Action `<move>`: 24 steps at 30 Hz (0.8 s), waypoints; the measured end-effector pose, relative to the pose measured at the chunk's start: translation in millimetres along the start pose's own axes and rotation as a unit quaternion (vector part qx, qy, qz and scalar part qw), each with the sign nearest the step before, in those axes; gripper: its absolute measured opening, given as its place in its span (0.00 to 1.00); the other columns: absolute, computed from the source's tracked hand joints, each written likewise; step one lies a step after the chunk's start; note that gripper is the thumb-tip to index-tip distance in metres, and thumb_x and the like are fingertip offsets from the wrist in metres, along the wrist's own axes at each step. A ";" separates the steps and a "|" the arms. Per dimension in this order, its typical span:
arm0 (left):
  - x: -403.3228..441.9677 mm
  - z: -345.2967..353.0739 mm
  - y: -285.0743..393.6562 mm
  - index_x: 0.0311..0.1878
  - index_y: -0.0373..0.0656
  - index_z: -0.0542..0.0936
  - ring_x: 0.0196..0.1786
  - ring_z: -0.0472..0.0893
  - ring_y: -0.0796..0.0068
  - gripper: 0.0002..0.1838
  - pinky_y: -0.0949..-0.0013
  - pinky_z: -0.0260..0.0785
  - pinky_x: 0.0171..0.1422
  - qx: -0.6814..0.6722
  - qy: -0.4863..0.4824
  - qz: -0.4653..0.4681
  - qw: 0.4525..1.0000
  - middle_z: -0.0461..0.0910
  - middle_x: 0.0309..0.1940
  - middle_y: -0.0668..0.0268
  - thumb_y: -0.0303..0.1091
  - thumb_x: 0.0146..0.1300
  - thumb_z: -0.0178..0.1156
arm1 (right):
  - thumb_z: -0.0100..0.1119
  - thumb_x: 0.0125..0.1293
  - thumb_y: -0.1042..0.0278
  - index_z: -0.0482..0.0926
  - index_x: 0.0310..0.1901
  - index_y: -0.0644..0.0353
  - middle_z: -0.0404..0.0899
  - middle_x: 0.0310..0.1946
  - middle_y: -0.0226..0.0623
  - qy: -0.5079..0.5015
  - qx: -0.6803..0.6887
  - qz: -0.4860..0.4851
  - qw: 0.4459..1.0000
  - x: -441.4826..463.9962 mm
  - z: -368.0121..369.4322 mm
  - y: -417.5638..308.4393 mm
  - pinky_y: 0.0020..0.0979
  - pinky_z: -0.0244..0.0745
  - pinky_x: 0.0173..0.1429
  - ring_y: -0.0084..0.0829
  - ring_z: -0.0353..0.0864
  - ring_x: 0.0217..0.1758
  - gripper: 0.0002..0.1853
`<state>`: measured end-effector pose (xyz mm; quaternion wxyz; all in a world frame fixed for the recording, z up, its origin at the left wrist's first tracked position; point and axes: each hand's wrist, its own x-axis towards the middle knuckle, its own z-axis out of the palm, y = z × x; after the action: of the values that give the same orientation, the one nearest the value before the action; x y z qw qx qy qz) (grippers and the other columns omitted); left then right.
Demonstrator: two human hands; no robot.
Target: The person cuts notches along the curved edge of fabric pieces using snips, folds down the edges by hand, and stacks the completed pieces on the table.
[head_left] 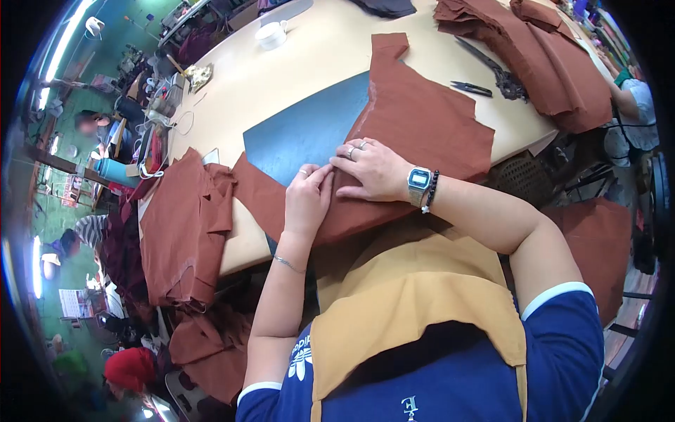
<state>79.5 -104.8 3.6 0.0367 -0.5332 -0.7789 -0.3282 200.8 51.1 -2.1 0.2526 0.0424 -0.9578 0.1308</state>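
Brown cloth [429, 119] is touched by the left hand [308, 197] and the right hand [373, 169].
Left fingertips are pinched together; the right palm is turned down, thumb spread.

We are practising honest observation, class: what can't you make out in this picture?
All in the head view:
- Whatever lies between the left hand's fingertips: hidden by the fingers.
- The cloth under the right hand: covered by it.
- The digits on the watch: too small.
- The full shape of the dark cloth: cut off by the top edge.
- Lettering on the blue shirt's chest: partly covered by the apron.
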 end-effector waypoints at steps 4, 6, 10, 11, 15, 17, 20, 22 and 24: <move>-5.5 -21.8 -2.6 0.43 0.43 0.86 0.39 0.82 0.60 0.08 0.57 0.73 0.50 0.004 -0.058 -0.018 0.998 0.82 0.35 0.61 0.31 0.62 0.62 | 0.56 0.66 0.42 0.76 0.56 0.56 0.76 0.56 0.44 -0.031 -0.004 0.007 0.999 -3.4 0.2 2.5 0.44 0.68 0.64 0.42 0.73 0.62 0.27; -9.1 -28.8 -4.8 0.42 0.44 0.86 0.40 0.82 0.62 0.08 0.55 0.69 0.56 0.039 -0.074 -0.004 0.997 0.82 0.35 0.62 0.32 0.62 0.63 | 0.55 0.67 0.41 0.76 0.58 0.54 0.75 0.58 0.44 -0.067 -0.027 0.010 0.997 -2.9 -4.6 -2.0 0.46 0.67 0.65 0.42 0.72 0.64 0.28; -11.9 -35.7 -4.0 0.47 0.46 0.85 0.43 0.81 0.63 0.10 0.40 0.61 0.66 0.096 -0.097 0.038 0.990 0.81 0.38 0.65 0.32 0.64 0.60 | 0.53 0.67 0.38 0.75 0.60 0.53 0.73 0.59 0.46 -0.079 -0.057 0.009 0.995 -3.3 -3.5 -5.9 0.51 0.68 0.64 0.43 0.71 0.65 0.30; -12.1 -37.1 -3.7 0.47 0.47 0.85 0.43 0.81 0.63 0.10 0.40 0.61 0.65 0.099 -0.100 0.033 0.989 0.81 0.38 0.66 0.32 0.64 0.61 | 0.53 0.67 0.37 0.74 0.61 0.54 0.72 0.60 0.46 -0.103 -0.060 0.004 0.993 -0.7 -5.0 -7.9 0.52 0.67 0.65 0.44 0.70 0.67 0.31; -8.2 -47.5 -3.6 0.45 0.48 0.86 0.40 0.80 0.64 0.09 0.44 0.60 0.64 0.095 -0.132 -0.021 0.987 0.82 0.37 0.67 0.31 0.63 0.62 | 0.53 0.66 0.37 0.73 0.62 0.59 0.71 0.61 0.47 -0.192 -0.027 0.029 0.981 11.0 -17.5 -23.7 0.52 0.66 0.66 0.45 0.68 0.68 0.34; -4.7 -51.4 -9.3 0.42 0.49 0.86 0.36 0.80 0.65 0.07 0.42 0.59 0.63 0.085 -0.153 -0.054 0.983 0.82 0.33 0.69 0.34 0.62 0.64 | 0.54 0.66 0.37 0.73 0.61 0.62 0.72 0.59 0.47 -0.203 -0.019 0.042 0.978 10.6 -19.6 -30.3 0.50 0.68 0.65 0.45 0.69 0.66 0.35; 0.1 -61.8 -7.6 0.42 0.50 0.87 0.34 0.81 0.67 0.07 0.41 0.59 0.62 0.102 -0.193 -0.080 0.973 0.82 0.32 0.70 0.35 0.61 0.65 | 0.55 0.66 0.38 0.71 0.62 0.63 0.73 0.57 0.48 -0.169 -0.048 0.015 0.984 8.4 -18.4 -33.9 0.48 0.70 0.63 0.45 0.71 0.64 0.36; 3.4 -66.2 -8.6 0.42 0.51 0.87 0.38 0.81 0.68 0.07 0.35 0.51 0.70 0.093 -0.226 -0.097 0.965 0.82 0.33 0.70 0.35 0.62 0.65 | 0.55 0.66 0.38 0.71 0.63 0.61 0.73 0.56 0.49 -0.145 -0.059 -0.024 0.987 9.7 -12.3 -30.5 0.48 0.71 0.63 0.45 0.72 0.62 0.35; 1.8 -69.2 -12.5 0.42 0.52 0.87 0.40 0.82 0.68 0.06 0.34 0.47 0.73 0.103 -0.228 -0.067 0.966 0.82 0.34 0.71 0.35 0.62 0.64 | 0.55 0.65 0.37 0.71 0.64 0.58 0.72 0.57 0.51 -0.176 -0.017 0.010 0.984 9.9 -6.1 -32.0 0.49 0.71 0.63 0.46 0.71 0.63 0.35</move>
<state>47.7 -144.2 52.5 -0.1089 -0.5336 -0.8303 -0.1179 199.9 21.8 15.2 0.0790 0.0512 -0.9897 0.1074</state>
